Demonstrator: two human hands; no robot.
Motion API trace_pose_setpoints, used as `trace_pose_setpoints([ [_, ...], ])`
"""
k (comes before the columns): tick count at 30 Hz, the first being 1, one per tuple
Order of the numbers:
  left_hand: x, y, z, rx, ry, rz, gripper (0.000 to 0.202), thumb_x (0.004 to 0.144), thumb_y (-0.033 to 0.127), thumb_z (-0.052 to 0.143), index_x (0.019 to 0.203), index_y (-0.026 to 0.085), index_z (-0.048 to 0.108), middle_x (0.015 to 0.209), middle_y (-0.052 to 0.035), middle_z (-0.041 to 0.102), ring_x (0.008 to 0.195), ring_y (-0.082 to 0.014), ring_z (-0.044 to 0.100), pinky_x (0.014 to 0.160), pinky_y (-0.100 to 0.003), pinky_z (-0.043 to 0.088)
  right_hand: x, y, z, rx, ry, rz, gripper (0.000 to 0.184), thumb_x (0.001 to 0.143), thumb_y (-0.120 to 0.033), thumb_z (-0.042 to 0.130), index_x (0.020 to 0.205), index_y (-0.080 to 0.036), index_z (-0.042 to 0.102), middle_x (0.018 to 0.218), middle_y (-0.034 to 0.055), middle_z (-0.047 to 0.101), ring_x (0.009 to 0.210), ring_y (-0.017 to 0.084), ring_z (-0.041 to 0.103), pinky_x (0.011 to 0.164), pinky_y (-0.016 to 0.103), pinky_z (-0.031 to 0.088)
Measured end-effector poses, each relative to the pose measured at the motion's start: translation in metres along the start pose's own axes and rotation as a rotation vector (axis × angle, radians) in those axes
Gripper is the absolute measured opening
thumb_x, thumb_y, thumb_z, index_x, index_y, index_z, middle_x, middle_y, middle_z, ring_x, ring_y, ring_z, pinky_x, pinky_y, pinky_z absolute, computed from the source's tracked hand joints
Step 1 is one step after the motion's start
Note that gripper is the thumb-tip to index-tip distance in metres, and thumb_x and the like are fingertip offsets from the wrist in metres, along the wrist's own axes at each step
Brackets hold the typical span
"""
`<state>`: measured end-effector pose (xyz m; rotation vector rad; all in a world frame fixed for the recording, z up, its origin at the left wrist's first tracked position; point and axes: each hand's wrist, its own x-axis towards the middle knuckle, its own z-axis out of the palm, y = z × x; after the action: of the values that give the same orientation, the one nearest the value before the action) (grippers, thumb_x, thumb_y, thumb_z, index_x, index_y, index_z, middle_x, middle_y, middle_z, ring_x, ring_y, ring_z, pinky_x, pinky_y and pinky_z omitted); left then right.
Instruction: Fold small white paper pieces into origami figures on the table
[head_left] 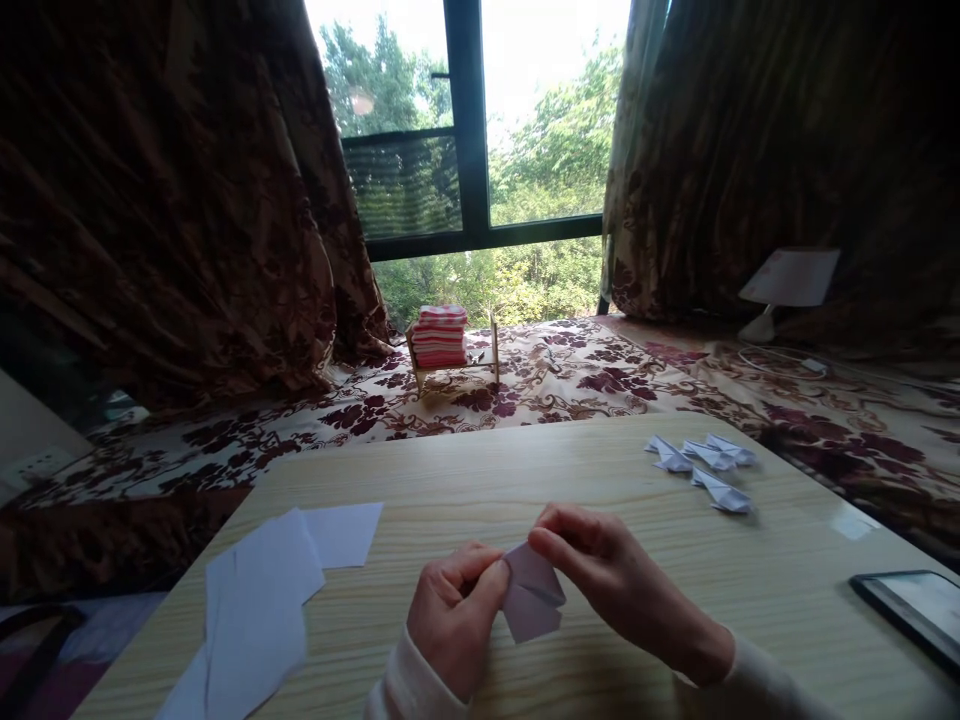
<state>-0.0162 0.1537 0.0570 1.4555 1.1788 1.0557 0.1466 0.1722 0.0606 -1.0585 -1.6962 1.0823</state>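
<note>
I see a small folded paper (531,608) above the tabletop (457,480), its left edge pinched in the left hand (459,615), its upper edge in the right hand (600,555). Loose white sheets (262,600) overlap at left; folded paper pieces (721,492) cluster far right, beyond a smartphone (915,608).

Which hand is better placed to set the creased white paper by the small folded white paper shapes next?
Likely the right hand: it touches the creased white paper at its upper edge and sits nearer the small folded white paper shapes. The left hand pinches the paper's left side.
</note>
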Motion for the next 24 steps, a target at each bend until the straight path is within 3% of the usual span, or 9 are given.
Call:
trace_pose_setpoints([
  [4,0.003,-0.014,0.002,-0.171,0.138,-0.082,0.029,0.073,0.036,0.058,0.077,0.012,0.073,0.06,-0.0022,0.061,0.061,-0.0154,0.051,0.058,-0.025,0.04,0.001,0.001,0.002,0.015,-0.025,0.018,0.042,0.091,-0.043,0.035,0.063,-0.016,0.053,0.062,-0.0007,0.052,0.059,0.012,0.047,0.055,0.022,0.039],
  [8,0.006,-0.022,0.002,-0.354,0.187,-0.126,0.035,0.067,0.043,0.064,0.083,0.012,0.072,0.062,-0.0035,0.065,0.065,-0.0183,0.056,0.064,-0.028,0.045,-0.002,0.002,0.008,-0.001,-0.098,0.028,0.028,0.086,-0.041,0.048,0.078,-0.016,0.057,0.071,0.0,0.057,0.064,0.012,0.049,0.057,0.023,0.04],
  [13,0.004,-0.018,0.001,-0.172,0.154,-0.122,0.032,0.067,0.043,0.064,0.069,0.012,0.071,0.055,-0.0015,0.059,0.056,-0.013,0.049,0.055,-0.023,0.04,-0.003,0.003,0.006,0.08,-0.103,0.062,0.029,0.085,-0.04,0.048,0.076,-0.014,0.057,0.069,0.0015,0.059,0.064,0.013,0.052,0.057,0.023,0.041],
  [17,-0.002,-0.008,0.005,-0.061,0.128,-0.04,0.033,0.074,0.042,0.058,0.062,0.013,0.067,0.052,0.0013,0.051,0.053,-0.0106,0.042,0.051,-0.021,0.033,-0.003,0.002,0.007,0.054,-0.086,0.054,0.028,0.084,-0.039,0.05,0.073,-0.014,0.058,0.063,-0.0006,0.054,0.058,0.011,0.047,0.052,0.022,0.037],
  [24,-0.008,0.001,0.014,-0.05,0.167,0.029,0.03,0.076,0.034,0.057,0.053,0.015,0.057,0.051,0.0032,0.045,0.053,-0.0095,0.04,0.053,-0.021,0.034,-0.007,-0.001,0.016,0.02,0.016,0.007,0.032,0.086,-0.04,0.045,0.068,-0.014,0.053,0.058,-0.0026,0.046,0.054,0.009,0.04,0.047,0.02,0.033],
])
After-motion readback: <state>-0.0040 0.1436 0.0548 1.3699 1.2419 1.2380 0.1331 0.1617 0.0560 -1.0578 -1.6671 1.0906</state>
